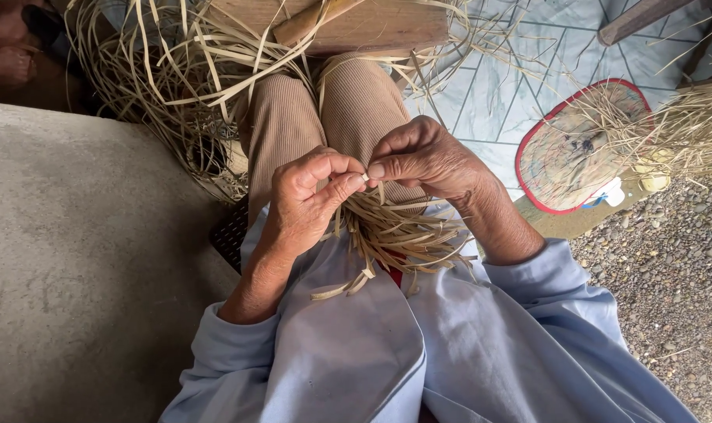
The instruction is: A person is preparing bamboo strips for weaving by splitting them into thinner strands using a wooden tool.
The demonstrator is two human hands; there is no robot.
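My left hand (pixel 305 200) and my right hand (pixel 422 157) meet over my lap, fingertips pinched together on thin pale straw strips (pixel 395 231). The strips fan out below both hands in a loose bundle across my light blue shirt (pixel 356 345). My knees in tan ribbed trousers (pixel 325 110) show just beyond the hands. The exact strip each hand grips is hidden by the fingers.
A big tangle of loose straw strips (pixel 168 70) lies ahead on the left beside a wooden board (pixel 356 23). A grey concrete slab (pixel 74 258) is to my left. A red-edged woven fan (pixel 575 149) lies on the tiled floor at right, with gravel (pixel 669 274) below it.
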